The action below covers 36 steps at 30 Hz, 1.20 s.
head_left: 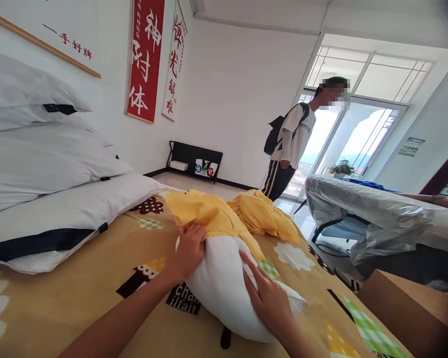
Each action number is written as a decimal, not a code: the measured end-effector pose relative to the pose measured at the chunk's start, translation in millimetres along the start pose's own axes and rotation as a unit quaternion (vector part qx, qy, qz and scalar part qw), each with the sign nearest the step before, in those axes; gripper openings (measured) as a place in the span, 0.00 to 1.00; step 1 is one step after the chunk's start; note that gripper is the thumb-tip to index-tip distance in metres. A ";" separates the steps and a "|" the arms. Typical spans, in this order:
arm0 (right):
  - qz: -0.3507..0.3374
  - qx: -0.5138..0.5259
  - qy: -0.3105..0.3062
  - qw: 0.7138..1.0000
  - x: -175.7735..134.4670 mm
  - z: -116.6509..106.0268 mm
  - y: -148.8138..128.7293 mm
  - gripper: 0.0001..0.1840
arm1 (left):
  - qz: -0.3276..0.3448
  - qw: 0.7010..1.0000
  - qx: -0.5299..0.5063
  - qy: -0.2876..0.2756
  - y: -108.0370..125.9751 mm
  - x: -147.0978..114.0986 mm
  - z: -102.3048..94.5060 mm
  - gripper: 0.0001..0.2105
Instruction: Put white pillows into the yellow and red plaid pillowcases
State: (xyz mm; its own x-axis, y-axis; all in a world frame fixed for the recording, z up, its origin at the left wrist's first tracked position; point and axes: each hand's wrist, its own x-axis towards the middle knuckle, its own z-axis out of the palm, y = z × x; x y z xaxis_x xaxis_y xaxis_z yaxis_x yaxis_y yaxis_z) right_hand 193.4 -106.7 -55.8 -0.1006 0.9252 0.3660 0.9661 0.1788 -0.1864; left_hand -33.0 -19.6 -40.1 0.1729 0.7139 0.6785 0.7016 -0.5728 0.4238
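A white pillow [218, 283] lies on a tan patterned bedsheet [108, 308] in front of me, its far end covered by a yellow pillowcase [205, 211]. My left hand [189, 248] is closed on the edge of the pillowcase at the pillow's left side. On the right, my right hand [263, 288] grips the white pillow, with its fingers pressed into a fold. The pillow's near end is bare. Past the pillowcase lies another bunched yellow cloth [265, 214].
White pillows [52, 154] are stacked at the left. A cardboard box [410, 303] and a plastic-covered piece of furniture [381, 209] stand at the right. Beyond the bed, a person with a backpack [294, 129] stands near the glass door. A low black shelf [194, 159] is against the wall.
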 end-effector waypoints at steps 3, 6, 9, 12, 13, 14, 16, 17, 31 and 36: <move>-0.007 -0.025 0.109 0.994 -36.2 1.1 33.7 0.30 | 0.075 0.996 0.051 -0.003 36.0 25.6 10.6 0.09; 0.026 -0.162 0.223 0.961 -58.8 -13.9 47.1 0.30 | 0.132 0.987 0.087 -0.019 59.7 46.6 19.9 0.10; 0.036 -0.223 0.287 0.931 -50.4 -39.2 28.7 0.28 | 0.146 0.984 0.098 -0.024 77.8 59.5 28.8 0.11; 0.000 -0.139 0.283 0.949 -4.9 -55.9 0.0 0.31 | 0.148 0.984 0.093 -0.020 91.7 66.5 34.5 0.12; -0.009 -0.093 0.269 0.958 14.9 -57.1 -6.1 0.31 | 0.144 0.985 0.091 -0.020 94.2 67.9 35.5 0.12; -0.016 -0.041 0.253 0.966 34.5 -56.1 -9.5 0.32 | 0.136 0.986 0.088 -0.023 95.2 68.9 36.2 0.12; -0.039 0.059 0.218 0.973 67.7 -49.2 -9.0 0.30 | 0.111 0.990 0.082 -0.034 92.6 69.5 37.2 0.11; -0.051 0.094 0.202 0.974 79.6 -44.6 -6.3 0.29 | 0.099 0.991 0.081 -0.040 89.2 69.2 37.8 0.11; -0.027 0.128 0.182 0.975 98.9 -18.8 7.3 0.15 | 0.104 0.991 0.074 -0.036 69.8 64.6 48.4 0.04; -0.005 0.033 0.187 0.982 95.6 -26.1 13.1 0.08 | 0.192 0.976 0.089 -0.053 82.1 67.4 49.1 0.05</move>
State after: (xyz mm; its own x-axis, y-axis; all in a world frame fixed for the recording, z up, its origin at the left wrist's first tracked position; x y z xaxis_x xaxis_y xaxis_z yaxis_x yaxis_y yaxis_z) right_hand 202.7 -24.7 0.6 -0.0042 0.7382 0.6746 0.9469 0.2198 -0.2346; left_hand 70.2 1.3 11.0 0.5108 0.5043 0.6963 0.6785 -0.7338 0.0336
